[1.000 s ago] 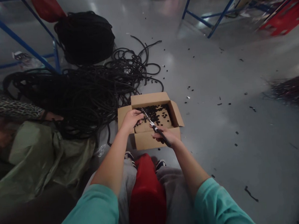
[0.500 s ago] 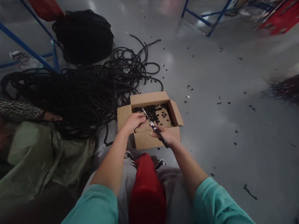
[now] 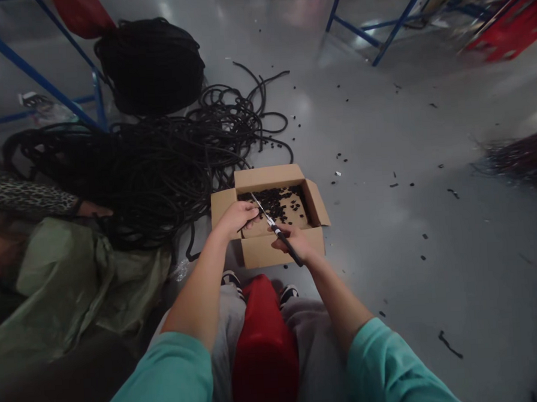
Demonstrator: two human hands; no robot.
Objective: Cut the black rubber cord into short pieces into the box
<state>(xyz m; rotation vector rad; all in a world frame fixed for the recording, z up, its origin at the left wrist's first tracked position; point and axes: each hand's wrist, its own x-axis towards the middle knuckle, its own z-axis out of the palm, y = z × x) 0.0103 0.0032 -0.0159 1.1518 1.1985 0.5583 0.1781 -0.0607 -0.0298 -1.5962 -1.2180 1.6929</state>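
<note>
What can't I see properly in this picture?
All in the head view:
- Anything between the left hand's fingertips: fingers hide it, too small.
- Scissors handles: partly behind the right hand.
- Other person: cut off by left edge.
- Dark bundle: blurred, right edge cuts it.

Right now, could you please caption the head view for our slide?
Right hand holding scissors over open box of black pieces, left hand alongside.

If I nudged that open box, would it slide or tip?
The box would probably slide: it looks low and wide on shiny floor. It seems fairly light, since bare cardboard shows between the black bits.
</note>
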